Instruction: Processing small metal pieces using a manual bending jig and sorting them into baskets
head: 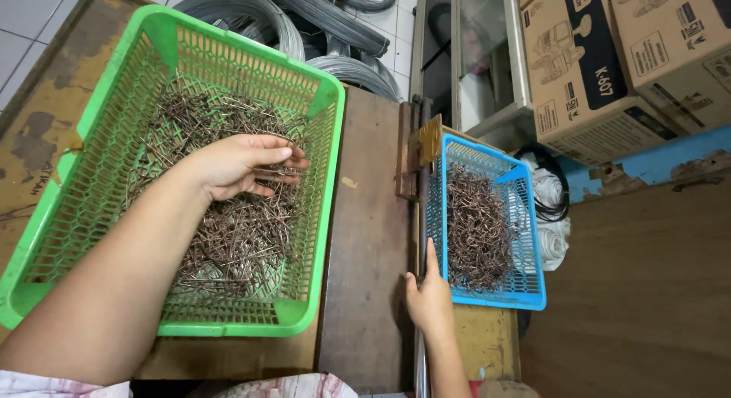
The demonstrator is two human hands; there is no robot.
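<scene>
We see 2 hands at work over 2 baskets. The left hand (242, 166) reaches into the green basket (114, 86), fingers curled loosely and pinching a few of the rusty brown nails (228, 238) heaped inside it. The right hand (429, 295) rests on the wooden bench (371, 215) just beside the blue basket (533, 291), fingers together and extended, its fingertips against the basket's near wall; it grips nothing we can make out. Bent brown metal pieces (476, 230) fill that basket.

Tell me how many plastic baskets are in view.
2. A green basket on the left, where the left hand is in the nails, and a blue basket on the right, beside the right hand.
</scene>
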